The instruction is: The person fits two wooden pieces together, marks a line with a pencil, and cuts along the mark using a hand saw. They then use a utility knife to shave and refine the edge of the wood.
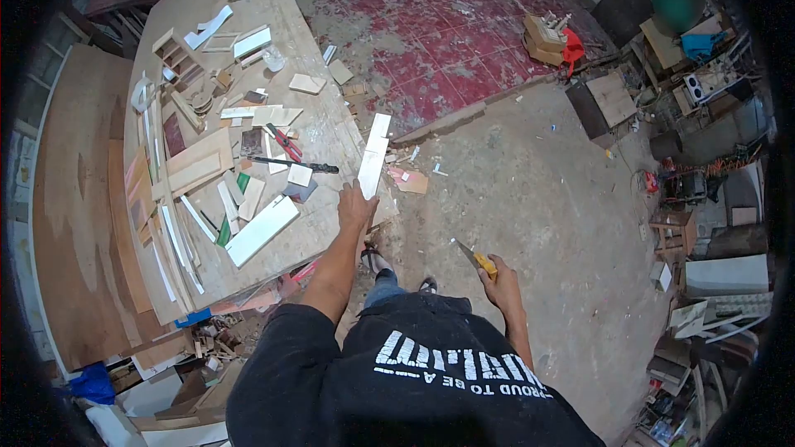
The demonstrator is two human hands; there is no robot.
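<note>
We see the left hand gripping the near end of a narrow white board, its fingers laid over the top face. The board lies across the right-hand edge of the counter, with its far end reaching out past that edge, and we notice a line running across its upper part. The right hand is closed round the yellow handle of a bladed tool; whether it is a knife or a saw, we cannot tell. That tool is held over the bare concrete floor, well apart from the board, its blade pointing up and to the left.

On the counter, left of the board, we find pliers with red handles and, just below them, a long dark tool. Nearer to us lies a wide white panel, and to its left are several long thin strips. Farther up stand a small wooden frame with compartments and a clear plastic cup, among many scraps of wood. Beside the counter we see a pinkish scrap on the floor, and beyond it red tiles.
</note>
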